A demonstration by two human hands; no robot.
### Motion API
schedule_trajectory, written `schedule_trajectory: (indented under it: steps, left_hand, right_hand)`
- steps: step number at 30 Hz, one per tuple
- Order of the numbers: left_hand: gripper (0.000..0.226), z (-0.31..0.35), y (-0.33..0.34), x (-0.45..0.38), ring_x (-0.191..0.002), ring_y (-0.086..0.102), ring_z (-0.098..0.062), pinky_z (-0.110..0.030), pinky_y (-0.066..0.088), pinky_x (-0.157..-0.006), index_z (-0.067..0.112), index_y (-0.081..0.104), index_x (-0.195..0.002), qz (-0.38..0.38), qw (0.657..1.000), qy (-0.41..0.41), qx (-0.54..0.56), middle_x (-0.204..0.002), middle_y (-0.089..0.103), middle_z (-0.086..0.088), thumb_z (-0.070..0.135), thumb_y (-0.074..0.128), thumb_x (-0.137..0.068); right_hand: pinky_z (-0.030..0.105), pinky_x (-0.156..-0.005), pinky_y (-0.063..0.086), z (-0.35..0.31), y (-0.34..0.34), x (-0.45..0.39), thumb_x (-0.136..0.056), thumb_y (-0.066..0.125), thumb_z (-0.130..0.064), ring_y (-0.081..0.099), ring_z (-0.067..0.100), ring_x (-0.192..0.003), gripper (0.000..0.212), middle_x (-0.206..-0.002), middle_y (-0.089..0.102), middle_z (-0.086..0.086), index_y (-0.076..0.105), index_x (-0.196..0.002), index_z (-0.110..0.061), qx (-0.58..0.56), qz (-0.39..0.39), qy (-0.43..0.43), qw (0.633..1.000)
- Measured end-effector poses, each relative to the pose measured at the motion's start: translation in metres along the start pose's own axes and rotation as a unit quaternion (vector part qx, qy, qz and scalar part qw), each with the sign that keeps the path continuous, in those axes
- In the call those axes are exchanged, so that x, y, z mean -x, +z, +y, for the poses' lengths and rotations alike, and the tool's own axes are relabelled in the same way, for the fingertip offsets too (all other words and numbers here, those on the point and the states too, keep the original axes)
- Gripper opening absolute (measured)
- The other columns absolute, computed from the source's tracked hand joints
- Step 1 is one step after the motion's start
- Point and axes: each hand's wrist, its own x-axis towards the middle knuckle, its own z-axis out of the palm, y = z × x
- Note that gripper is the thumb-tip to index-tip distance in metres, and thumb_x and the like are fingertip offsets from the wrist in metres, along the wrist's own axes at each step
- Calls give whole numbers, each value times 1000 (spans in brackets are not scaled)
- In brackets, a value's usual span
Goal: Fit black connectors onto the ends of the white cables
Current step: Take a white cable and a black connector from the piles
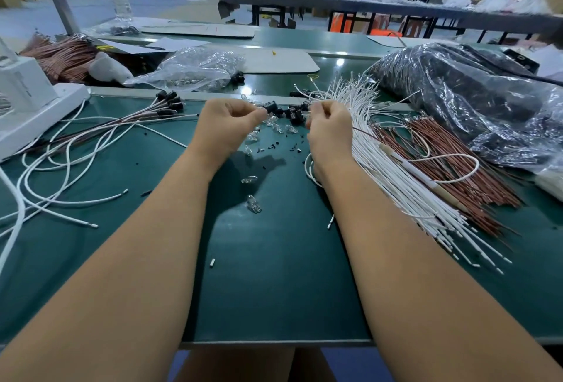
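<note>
My left hand [227, 125] has its fingers curled and pinches a black connector [270, 106] at its fingertips. My right hand [330, 128] is curled too, holding a white cable [309, 168] that loops out below the wrist. More loose black connectors [295, 114] lie between the two hands on the green table [274, 275]. A thick fan of white cables [380, 162] lies just right of my right hand. At the left lie cables with black connectors fitted [169, 101].
Small clear plastic parts [254, 208] and black bits dot the mat. A bundle of brown wires [441, 174] and a dark plastic bag [472, 98] fill the right. A clear bag [195, 69] sits behind; a white device [27, 98] stands at the left edge.
</note>
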Motion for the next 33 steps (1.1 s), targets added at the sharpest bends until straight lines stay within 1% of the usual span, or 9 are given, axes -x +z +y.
schedule_trajectory:
  steps: [2,3,5,9,16,23,27,29,33]
  left_hand:
    - [18,-4,-6,-2,-54,51,-1,-11,45,-57,28,70,-74,6,1000,-6,20,-61,64,7,19,68,-89]
    - [19,-5,-6,-3,-50,46,0,-9,40,-52,28,71,-75,4,1000,-14,25,-56,58,11,17,66,-90]
    - [18,-7,-4,-5,-49,43,-1,-10,36,-50,25,71,-79,-15,999,-30,17,-56,53,9,15,63,-91]
    - [18,-9,0,-7,-52,45,-4,-13,38,-54,24,69,-77,-50,997,-55,6,-55,52,7,14,64,-91]
    - [20,-8,2,-5,-61,42,-16,-22,37,-60,26,68,-75,-64,997,-50,6,-64,48,-5,13,65,-90]
    - [18,-4,4,-4,-67,42,-18,-20,38,-60,24,68,-76,-72,996,-51,0,-73,50,-11,13,64,-91]
    - [15,-2,4,-2,-59,46,-9,-10,39,-57,20,69,-77,-75,996,-46,-7,-70,54,-10,13,65,-90]
    - [11,0,3,0,-59,49,-6,-11,41,-60,17,71,-79,-82,996,-39,-18,-70,58,-5,15,66,-89]
    - [7,1,3,1,-61,49,-9,-16,41,-62,14,71,-82,-78,996,-19,-28,-70,62,-6,16,68,-88]
  right_hand:
    - [16,-43,36,-1,1,3,-100,51,-17,42,5,-48,17,-67,52,0,52,-83,-19,-12,-48,-26,998]
    - [18,-45,37,-1,1,4,-99,54,-17,44,3,-46,17,-64,52,-1,53,-82,-19,-26,-60,-30,997]
    - [20,-48,40,-1,-1,3,-98,56,-18,47,3,-47,18,-59,54,-3,59,-81,-16,-70,-70,-17,995]
    - [21,-52,46,-5,-2,1,-98,52,-8,50,9,-49,16,-64,58,4,65,-90,-5,-159,-110,46,980]
    - [21,-47,43,-7,-2,2,-94,57,-5,45,11,-44,19,-57,58,3,61,-76,-9,-140,-119,52,982]
    - [19,-45,42,-5,0,2,-94,59,-6,45,7,-41,21,-58,57,3,59,-73,-10,-93,-135,41,986]
    - [18,-45,41,-4,0,2,-92,62,-8,45,6,-41,20,-56,56,1,59,-73,-11,-81,-136,39,987]
    - [19,-45,42,-3,1,2,-91,63,-8,46,6,-42,18,-57,57,1,59,-74,-11,-81,-135,37,987]
    - [22,-47,46,-4,-1,2,-93,60,-6,51,8,-45,17,-56,61,1,59,-76,-10,-101,-151,44,982]
